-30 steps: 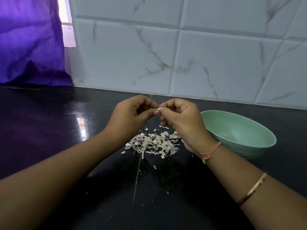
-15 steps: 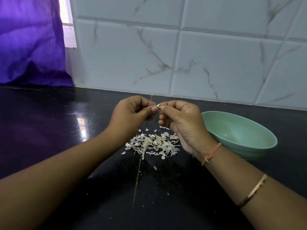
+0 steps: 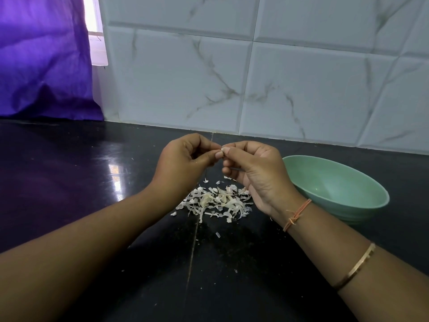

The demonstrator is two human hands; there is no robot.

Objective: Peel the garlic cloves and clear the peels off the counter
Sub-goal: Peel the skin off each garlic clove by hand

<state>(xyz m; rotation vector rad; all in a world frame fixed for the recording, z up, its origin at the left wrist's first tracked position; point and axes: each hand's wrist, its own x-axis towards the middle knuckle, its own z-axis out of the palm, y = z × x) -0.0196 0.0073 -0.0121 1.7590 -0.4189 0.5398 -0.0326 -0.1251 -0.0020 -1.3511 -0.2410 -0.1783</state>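
My left hand (image 3: 183,160) and my right hand (image 3: 253,168) meet above the black counter (image 3: 69,182), fingers curled. Between their fingertips they pinch a small pale garlic clove (image 3: 224,149), mostly hidden by the fingers. A thin dark sliver shows in the curled fingers of my right hand; I cannot tell what it is. Below the hands lies a heap of white and tan garlic peels (image 3: 217,202) on the counter. A light green bowl (image 3: 362,205) stands to the right of the heap, just beyond my right wrist; the part of its inside that I see holds nothing.
A white marble-patterned tile wall (image 3: 255,77) runs along the back of the counter. A purple curtain (image 3: 41,61) hangs at the far left. Several stray peel bits (image 3: 217,234) lie scattered in front of the heap.
Both hands have risen slightly with the clove and kept pinching it; the fingertips have shifted a little. The heap and the bowl have not moved.
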